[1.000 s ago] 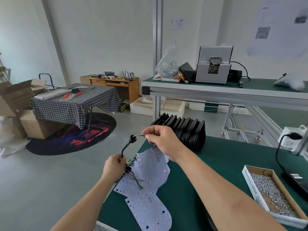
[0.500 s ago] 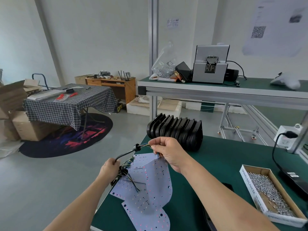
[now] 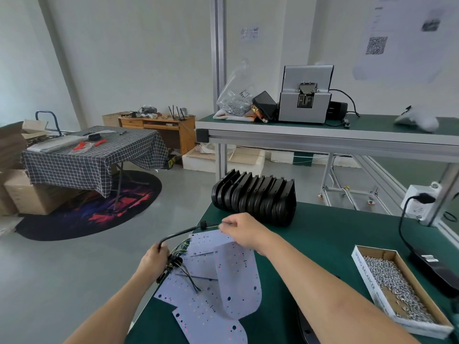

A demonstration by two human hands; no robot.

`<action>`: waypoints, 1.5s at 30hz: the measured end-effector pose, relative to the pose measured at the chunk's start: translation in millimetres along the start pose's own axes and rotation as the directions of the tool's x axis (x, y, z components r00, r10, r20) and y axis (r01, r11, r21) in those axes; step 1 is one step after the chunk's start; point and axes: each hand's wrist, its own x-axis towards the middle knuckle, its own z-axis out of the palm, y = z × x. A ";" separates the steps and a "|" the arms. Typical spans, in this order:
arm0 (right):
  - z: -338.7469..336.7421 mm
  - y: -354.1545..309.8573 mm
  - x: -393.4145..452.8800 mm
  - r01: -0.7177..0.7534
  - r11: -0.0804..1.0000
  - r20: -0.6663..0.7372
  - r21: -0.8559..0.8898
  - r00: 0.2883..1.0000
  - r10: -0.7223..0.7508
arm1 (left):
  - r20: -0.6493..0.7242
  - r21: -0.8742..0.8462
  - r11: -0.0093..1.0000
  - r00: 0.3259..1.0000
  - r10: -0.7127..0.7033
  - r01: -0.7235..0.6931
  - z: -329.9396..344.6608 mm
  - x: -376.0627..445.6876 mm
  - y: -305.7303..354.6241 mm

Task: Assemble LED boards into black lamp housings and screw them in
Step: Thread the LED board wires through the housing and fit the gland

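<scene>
- Holding a wired LED board (image 3: 236, 274) up off the green bench (image 3: 335, 244), the person works at the bench's near-left corner; no board is in a housing yet, so by my reading the task is at its sorting-out stage.
- The right hand (image 3: 244, 232) pinches the board's top edge where the thin wires join it, fingers curled on that edge.
- The left hand (image 3: 155, 259) is clenched round the black cable (image 3: 178, 235) and its bundle of connectors, lower and further left, just off the bench edge.
- The cable runs up and to the right from the left hand, past a black grommet (image 3: 203, 225), to the right hand.
- The held board hangs with its long axis running down toward the viewer, its rounded end lowest.
- The row of black lamp housings (image 3: 253, 198) stands on edge directly beyond the right hand, near it; that hand is clearly the nearer one, so it would likely carry the board across.
- Counts: about four boards in the loose pile (image 3: 206, 316) including the held one (overlaps hide some edges); roughly ten housings, packed too tightly for a sure count.
- One open carton of screws (image 3: 397, 286) lies well apart at the right, holding too many to count.
</scene>
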 end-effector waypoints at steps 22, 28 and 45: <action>41.2 -2.9 38.0 0.008 0.652 0.253 -0.758 0.925 0.283 | -0.198 -0.219 0.976 0.980 -0.028 -0.016 -40.0 9.4 -15.8; 47.8 5.4 36.0 -0.011 0.658 0.203 -0.753 0.947 0.248 | -0.349 -0.245 0.969 0.932 -0.100 0.012 -64.2 3.7 -13.7; 53.4 4.7 27.0 -0.017 0.659 0.178 -0.752 0.957 0.228 | -0.417 0.300 0.924 0.903 -0.097 0.238 -123.1 -40.8 0.3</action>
